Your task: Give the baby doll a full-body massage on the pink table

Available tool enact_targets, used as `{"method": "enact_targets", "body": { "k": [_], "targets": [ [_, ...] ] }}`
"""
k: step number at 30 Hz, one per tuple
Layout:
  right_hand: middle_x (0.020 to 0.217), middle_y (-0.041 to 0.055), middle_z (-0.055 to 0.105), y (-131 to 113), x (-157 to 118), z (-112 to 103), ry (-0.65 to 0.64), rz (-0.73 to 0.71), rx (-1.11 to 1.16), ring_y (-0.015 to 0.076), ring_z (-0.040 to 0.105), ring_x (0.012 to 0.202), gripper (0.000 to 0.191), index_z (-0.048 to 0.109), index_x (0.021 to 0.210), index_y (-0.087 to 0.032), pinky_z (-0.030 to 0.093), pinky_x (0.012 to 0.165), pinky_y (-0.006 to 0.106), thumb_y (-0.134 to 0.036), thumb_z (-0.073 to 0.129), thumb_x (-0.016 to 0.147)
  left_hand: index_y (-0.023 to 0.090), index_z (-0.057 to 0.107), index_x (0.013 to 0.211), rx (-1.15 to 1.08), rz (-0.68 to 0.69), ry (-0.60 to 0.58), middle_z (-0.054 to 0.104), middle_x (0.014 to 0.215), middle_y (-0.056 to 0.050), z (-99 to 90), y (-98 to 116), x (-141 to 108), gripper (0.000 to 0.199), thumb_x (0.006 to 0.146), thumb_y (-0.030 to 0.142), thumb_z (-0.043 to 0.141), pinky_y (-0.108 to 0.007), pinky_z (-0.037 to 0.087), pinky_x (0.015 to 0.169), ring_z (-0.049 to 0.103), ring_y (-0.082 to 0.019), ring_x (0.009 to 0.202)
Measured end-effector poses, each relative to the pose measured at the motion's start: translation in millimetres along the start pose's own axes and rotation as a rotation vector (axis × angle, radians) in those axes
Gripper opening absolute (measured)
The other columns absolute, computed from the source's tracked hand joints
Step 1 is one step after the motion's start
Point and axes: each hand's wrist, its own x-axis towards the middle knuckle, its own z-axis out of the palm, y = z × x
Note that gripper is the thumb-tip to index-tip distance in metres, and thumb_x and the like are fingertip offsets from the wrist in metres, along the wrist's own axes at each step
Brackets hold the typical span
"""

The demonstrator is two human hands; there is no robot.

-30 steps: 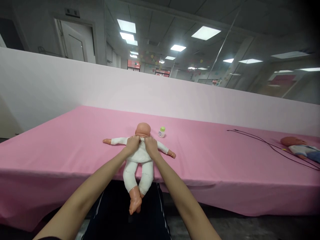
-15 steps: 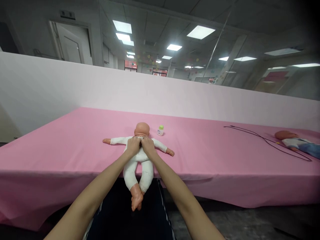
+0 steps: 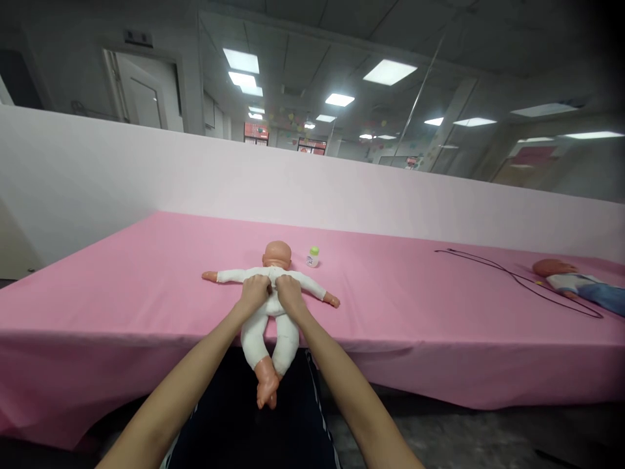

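Note:
A baby doll (image 3: 277, 303) in a white suit lies face down on the pink cloth, arms spread, its lower legs hanging over the near edge. On the left side of its upper back rests my left hand (image 3: 256, 293), fingers curled closed. My right hand (image 3: 290, 292) is curled the same way on the right side of the back, a small gap from the left one. Whether the fingertips pinch any cloth is hidden. A small bottle (image 3: 313, 258) with a green cap stands to the right of the doll's head.
The pink-covered table (image 3: 390, 293) runs along a low white wall (image 3: 342, 195) with glass above it. Toward the right lie a thin black cable (image 3: 512, 272) in a loop and a second doll (image 3: 581, 284) in a white top and blue trousers.
Both hands have moved down the doll's back, away from its neck, and slightly apart. The collar area now shows. The doll has stayed in place.

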Motion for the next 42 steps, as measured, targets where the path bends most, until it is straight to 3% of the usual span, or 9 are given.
{"method": "enact_targets", "body": {
  "k": [5, 10, 15, 18, 24, 31, 36, 39, 42],
  "targets": [
    [0.091, 0.0155, 0.077, 1.5, -6.5, -10.6, -0.088, 0.005, -0.058, 0.0213, 0.068, 0.078, 0.024, 0.077, 0.094, -0.007, 0.047, 0.073, 0.030, -0.011, 0.053, 0.096, 0.013, 0.072, 0.085, -0.014, 0.023, -0.034, 0.070, 0.086, -0.009, -9.7, -2.1, -13.7, 0.024, 0.093, 0.012, 0.049, -0.028, 0.040, 0.071, 0.058, -0.017, 0.077],
    [0.092, 0.0146, 0.077, -7.3, -27.3, -15.3, -0.067, -0.039, -0.039, 0.0242, 0.068, 0.084, 0.019, 0.077, 0.096, -0.016, 0.048, 0.075, 0.031, -0.022, 0.059, 0.098, 0.015, 0.071, 0.083, 0.004, 0.014, -0.018, 0.071, 0.093, -0.008, -9.0, -6.7, -33.2, 0.021, 0.093, 0.012, 0.052, -0.028, 0.036, 0.066, 0.058, -0.018, 0.078],
    [0.098, 0.0156, 0.075, -18.5, -31.8, -0.6, -0.034, 0.017, -0.049, 0.0219, 0.065, 0.089, 0.036, 0.075, 0.095, -0.011, 0.045, 0.077, 0.029, -0.013, 0.041, 0.104, 0.013, 0.073, 0.087, 0.094, -0.066, -0.001, 0.071, 0.091, -0.011, 1.0, 1.8, -23.3, 0.026, 0.097, 0.014, 0.049, -0.032, 0.037, 0.066, 0.060, -0.022, 0.081],
    [0.099, 0.0155, 0.074, -16.6, -33.1, -1.6, -0.038, 0.032, -0.043, 0.0210, 0.063, 0.088, 0.034, 0.073, 0.094, -0.009, 0.044, 0.077, 0.028, -0.009, 0.041, 0.103, 0.011, 0.073, 0.087, 0.115, -0.058, -0.009, 0.070, 0.087, -0.011, -2.3, 5.7, -23.6, 0.032, 0.100, 0.016, 0.045, -0.033, 0.037, 0.068, 0.061, -0.023, 0.080],
    [0.107, 0.0112, 0.074, -6.1, -64.7, -18.8, -0.028, -0.086, 0.032, 0.0229, 0.063, 0.098, 0.022, 0.072, 0.097, -0.018, 0.045, 0.083, 0.028, -0.017, 0.050, 0.102, 0.017, 0.072, 0.089, 0.089, 0.021, -0.046, 0.070, 0.097, -0.011, -19.5, 3.8, -63.6, 0.024, 0.099, 0.016, 0.050, -0.032, 0.040, 0.070, 0.062, -0.025, 0.091],
    [0.101, 0.0104, 0.070, -4.4, -82.1, 7.9, -0.006, -0.027, 0.032, 0.0247, 0.061, 0.102, 0.027, 0.072, 0.092, -0.018, 0.047, 0.088, 0.033, -0.016, 0.048, 0.102, 0.015, 0.074, 0.098, 0.196, 0.006, -0.127, 0.069, 0.096, -0.015, -1.2, 28.8, -81.5, 0.032, 0.100, 0.010, 0.042, -0.036, 0.046, 0.072, 0.063, -0.030, 0.103],
    [0.096, 0.0069, 0.070, 23.8, -76.3, 22.5, 0.143, -0.005, 0.568, 0.0226, 0.063, 0.098, 0.014, 0.071, 0.086, -0.019, 0.049, 0.091, 0.034, -0.021, 0.059, 0.094, 0.014, 0.076, 0.087, 0.083, 0.028, -0.099, 0.072, 0.090, -0.016, -12.4, 12.2, -63.5, 0.029, 0.098, 0.019, 0.051, -0.039, 0.046, 0.074, 0.068, -0.030, 0.087],
    [0.099, 0.0071, 0.070, 45.5, -72.3, 27.3, 0.254, 0.236, 1.105, 0.0237, 0.065, 0.099, 0.014, 0.069, 0.090, -0.019, 0.050, 0.094, 0.036, -0.032, 0.068, 0.086, 0.019, 0.078, 0.097, -0.164, -0.002, 0.032, 0.076, 0.095, -0.011, -23.4, -8.6, -35.9, 0.029, 0.098, 0.039, 0.057, -0.037, 0.049, 0.080, 0.070, -0.028, 0.088],
    [0.104, 0.0104, 0.073, 59.2, -65.0, 30.0, 0.072, 0.399, 1.560, 0.0268, 0.067, 0.105, 0.034, 0.068, 0.097, -0.019, 0.052, 0.096, 0.038, -0.050, 0.071, 0.083, 0.020, 0.069, 0.127, -0.419, -0.066, 0.211, 0.075, 0.118, -0.009, -21.2, -20.2, 1.7, 0.041, 0.098, 0.045, 0.056, -0.039, 0.050, 0.093, 0.069, -0.028, 0.104]
  ]
}}
